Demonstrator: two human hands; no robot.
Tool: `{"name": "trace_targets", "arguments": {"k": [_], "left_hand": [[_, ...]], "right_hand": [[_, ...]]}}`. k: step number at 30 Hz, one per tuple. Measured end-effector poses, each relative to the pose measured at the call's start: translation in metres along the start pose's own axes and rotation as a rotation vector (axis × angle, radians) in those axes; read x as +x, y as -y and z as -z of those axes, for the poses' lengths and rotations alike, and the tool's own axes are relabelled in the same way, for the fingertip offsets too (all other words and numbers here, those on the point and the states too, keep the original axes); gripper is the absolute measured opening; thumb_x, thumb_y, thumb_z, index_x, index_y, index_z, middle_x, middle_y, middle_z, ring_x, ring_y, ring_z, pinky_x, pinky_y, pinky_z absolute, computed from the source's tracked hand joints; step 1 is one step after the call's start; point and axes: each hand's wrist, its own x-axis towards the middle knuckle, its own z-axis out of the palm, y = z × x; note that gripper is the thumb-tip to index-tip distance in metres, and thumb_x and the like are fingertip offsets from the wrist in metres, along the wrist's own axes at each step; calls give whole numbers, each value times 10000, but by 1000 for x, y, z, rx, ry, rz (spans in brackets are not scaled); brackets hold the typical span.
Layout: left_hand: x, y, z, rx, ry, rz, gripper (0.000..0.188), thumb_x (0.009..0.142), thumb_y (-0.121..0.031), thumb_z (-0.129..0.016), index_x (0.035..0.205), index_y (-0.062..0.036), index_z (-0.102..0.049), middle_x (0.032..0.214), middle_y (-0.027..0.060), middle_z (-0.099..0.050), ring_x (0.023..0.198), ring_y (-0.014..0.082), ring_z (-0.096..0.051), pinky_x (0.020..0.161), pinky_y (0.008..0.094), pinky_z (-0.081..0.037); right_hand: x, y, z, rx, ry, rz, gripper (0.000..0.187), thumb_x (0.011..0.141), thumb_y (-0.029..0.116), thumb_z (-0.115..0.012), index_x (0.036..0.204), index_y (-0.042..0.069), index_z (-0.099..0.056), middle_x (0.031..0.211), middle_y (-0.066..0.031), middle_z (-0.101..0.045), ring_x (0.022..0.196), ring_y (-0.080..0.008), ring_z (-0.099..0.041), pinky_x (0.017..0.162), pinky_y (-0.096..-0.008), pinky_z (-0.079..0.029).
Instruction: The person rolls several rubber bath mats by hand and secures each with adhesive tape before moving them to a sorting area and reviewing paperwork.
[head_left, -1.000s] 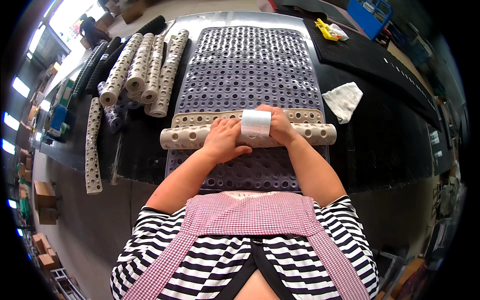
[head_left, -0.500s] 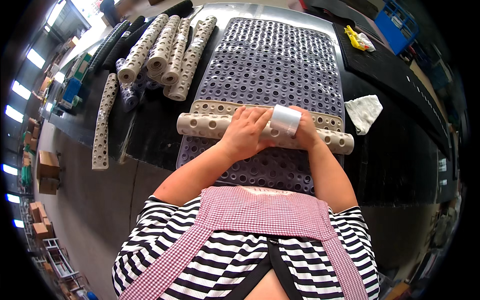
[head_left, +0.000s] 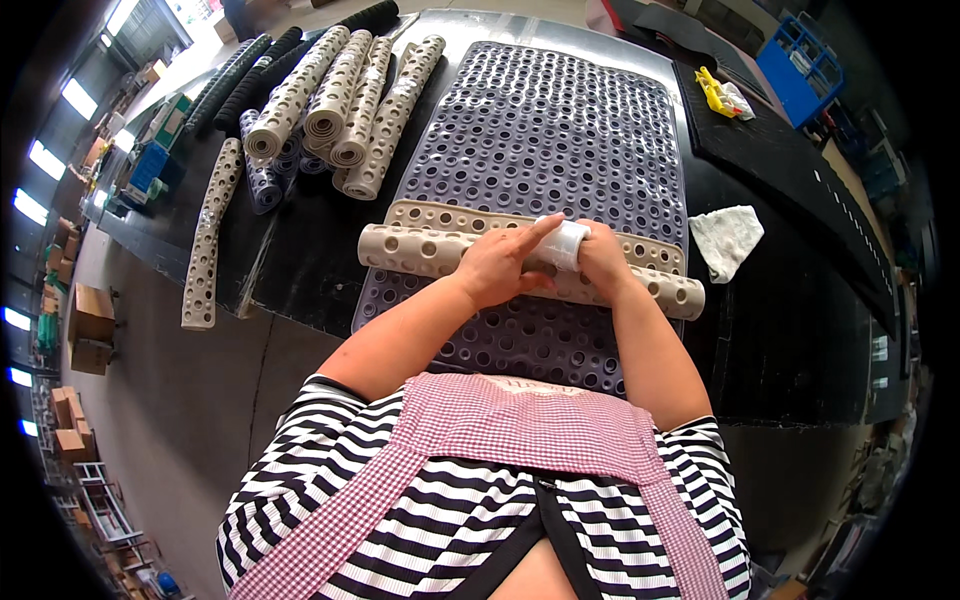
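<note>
A beige mat with round holes, rolled into a tube, lies crosswise over a flat grey-purple mat with a similar hole pattern. The beige mat's loose edge shows just beyond the tube. My right hand is closed around a small roll of clear film above the tube's middle. My left hand is at the tube just left of the film, index finger stretched toward the film roll and thumb apart. Its other fingers are partly hidden.
Several rolled beige mats lie at the far left with dark rolls. One beige roll overhangs the black table's left edge. On the right are a white cloth, a yellow item and a blue metal frame.
My left hand has lifted its spread fingers off the tube, with the index now pointing at the film roll. My right hand has tilted the film roll and shifted it slightly left.
</note>
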Motion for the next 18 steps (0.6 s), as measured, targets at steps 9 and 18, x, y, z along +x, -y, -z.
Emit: {"name": "trace_targets", "arguments": {"k": [9, 18], "left_hand": [[6, 2, -13, 54, -96, -17, 873, 765, -258, -828, 1501, -187, -363, 1054, 164, -706, 985, 387, -669, 838, 465, -529], [19, -1, -14, 105, -56, -80, 685, 802, -182, -764, 1412, -129, -460, 1056, 168, -698, 998, 386, -662, 853, 465, -534]], "right_hand": [[-10, 4, 7, -87, 120, 25, 248, 907, 130, -557, 1112, 5, -622, 1030, -105, -668, 873, -179, -628, 752, -313, -497], [-47, 92, 8, -166, -444, 880, 766, 959, 331, -556, 1542, -75, -266, 1602, -269, -281, 1517, -339, -232, 1234, -415, -175]]}}
